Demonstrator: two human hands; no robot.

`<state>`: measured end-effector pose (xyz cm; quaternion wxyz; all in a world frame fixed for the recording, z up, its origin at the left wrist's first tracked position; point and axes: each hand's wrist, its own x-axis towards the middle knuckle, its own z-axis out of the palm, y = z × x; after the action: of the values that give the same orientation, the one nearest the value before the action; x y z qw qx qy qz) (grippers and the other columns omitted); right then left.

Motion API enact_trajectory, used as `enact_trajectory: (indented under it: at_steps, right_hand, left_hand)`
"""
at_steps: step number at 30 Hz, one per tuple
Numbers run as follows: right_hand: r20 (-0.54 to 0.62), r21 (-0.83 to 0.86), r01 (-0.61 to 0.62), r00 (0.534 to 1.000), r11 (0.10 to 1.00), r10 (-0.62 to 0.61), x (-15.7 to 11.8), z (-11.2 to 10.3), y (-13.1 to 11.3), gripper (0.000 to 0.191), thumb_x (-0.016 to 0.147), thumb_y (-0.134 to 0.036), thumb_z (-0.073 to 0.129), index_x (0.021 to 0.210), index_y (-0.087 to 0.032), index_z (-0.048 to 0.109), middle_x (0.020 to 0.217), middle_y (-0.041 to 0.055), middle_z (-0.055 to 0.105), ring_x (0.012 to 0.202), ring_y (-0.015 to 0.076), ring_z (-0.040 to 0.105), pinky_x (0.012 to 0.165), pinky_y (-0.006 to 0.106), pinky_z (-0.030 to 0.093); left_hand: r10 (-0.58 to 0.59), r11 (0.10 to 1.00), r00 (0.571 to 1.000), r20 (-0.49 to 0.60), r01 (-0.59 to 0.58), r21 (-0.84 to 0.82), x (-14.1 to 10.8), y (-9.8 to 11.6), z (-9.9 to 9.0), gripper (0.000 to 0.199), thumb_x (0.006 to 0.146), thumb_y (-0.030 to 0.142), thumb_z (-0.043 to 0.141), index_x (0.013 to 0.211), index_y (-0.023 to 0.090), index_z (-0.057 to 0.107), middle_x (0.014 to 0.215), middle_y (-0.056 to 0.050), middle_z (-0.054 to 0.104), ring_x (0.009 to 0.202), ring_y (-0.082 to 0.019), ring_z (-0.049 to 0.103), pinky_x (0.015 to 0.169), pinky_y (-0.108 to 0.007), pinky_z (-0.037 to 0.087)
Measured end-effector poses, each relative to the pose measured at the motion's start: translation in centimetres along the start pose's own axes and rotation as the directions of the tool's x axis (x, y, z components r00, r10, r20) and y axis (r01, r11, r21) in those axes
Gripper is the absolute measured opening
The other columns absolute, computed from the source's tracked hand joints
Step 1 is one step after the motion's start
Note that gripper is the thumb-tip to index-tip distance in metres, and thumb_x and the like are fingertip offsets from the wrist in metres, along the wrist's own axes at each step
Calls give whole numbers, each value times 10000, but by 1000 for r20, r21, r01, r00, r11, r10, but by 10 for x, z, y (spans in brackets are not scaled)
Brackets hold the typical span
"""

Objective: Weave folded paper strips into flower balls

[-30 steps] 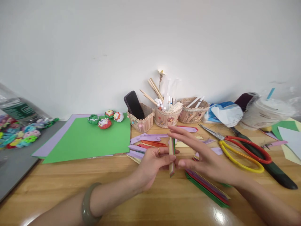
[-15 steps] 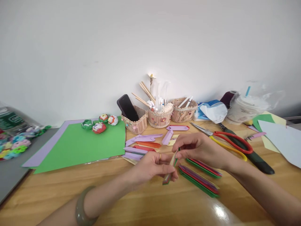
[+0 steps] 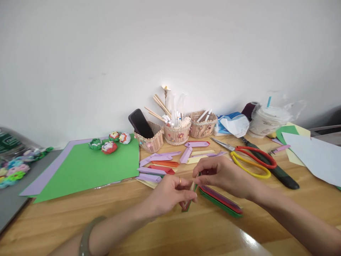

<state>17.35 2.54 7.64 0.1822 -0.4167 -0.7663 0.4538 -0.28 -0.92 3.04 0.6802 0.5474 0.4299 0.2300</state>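
Note:
My left hand (image 3: 173, 193), with a ring on one finger and a bangle on the wrist, pinches a narrow stack of folded paper strips (image 3: 187, 205) in several colours, green on the outside. My right hand (image 3: 220, 175) has thumb and fingers closed on the upper end of the same tilted stack. Just below the right hand, another stack of folded strips (image 3: 222, 202) in green, red, purple and cream lies on the wooden table (image 3: 149, 234). Beyond the hands are loose folded paper pieces (image 3: 160, 156), mostly purple, with some red, orange and cream.
Large-handled scissors (image 3: 250, 160) lie to the right by a black-handled tool (image 3: 283, 176). Paper flowers (image 3: 109, 147) sit on green sheets (image 3: 87, 174). Craft baskets (image 3: 178, 135), one with a phone (image 3: 141, 122), line the wall. A lidded cup (image 3: 270, 121) stands beyond white paper (image 3: 314, 154).
Both hands have come slightly lower with the pinched stack. A second stack that showed beneath the right forearm is now hidden behind the right hand. The view has shifted a little.

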Motion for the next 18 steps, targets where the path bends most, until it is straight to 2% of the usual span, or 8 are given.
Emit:
enact_trajectory:
  at_steps: [4, 8, 15, 18]
  right_hand:
    - [3, 141, -124, 992, 982, 125, 1, 3, 2, 93, 689, -231, 619, 681, -139, 625, 580, -27, 573, 522, 82, 472, 487, 204, 345]
    - [-1, 183, -141, 990, 973, 143, -1, 5, 4, 53, 689, -185, 581, 689, -139, 607, 635, -4, 609, 582, 100, 533, 542, 217, 396]
    - [-102, -74, -21, 995, 997, 13, -9, 10, -2, 91, 726, -152, 514, 722, -152, 605, 663, 10, 614, 608, 121, 564, 533, 227, 435]
    - [-134, -126, 5, 991, 992, -22, -15, 7, -3, 141, 767, -226, 545, 870, -164, 618, 726, 23, 643, 659, 139, 605, 586, 248, 479]
  left_hand:
    - [24, 1000, 998, -61, -23, 18, -1, 2, 3, 231, 687, 355, 583, 577, 154, 555, 459, 44, 450, 459, -88, 430, 505, -229, 295]
    - [21, 1000, 994, -104, -20, 13, -2, 4, 4, 229, 654, 356, 596, 560, 161, 523, 514, 33, 460, 501, -100, 426, 534, -244, 299]
    - [95, 994, 984, -151, -84, 74, -5, 5, 9, 187, 660, 312, 599, 577, 170, 509, 541, 51, 392, 548, -106, 374, 550, -243, 307]
    - [131, 991, 976, -173, -123, 56, -5, 2, 10, 161, 689, 289, 572, 597, 166, 520, 569, 40, 416, 576, -111, 402, 574, -243, 344]
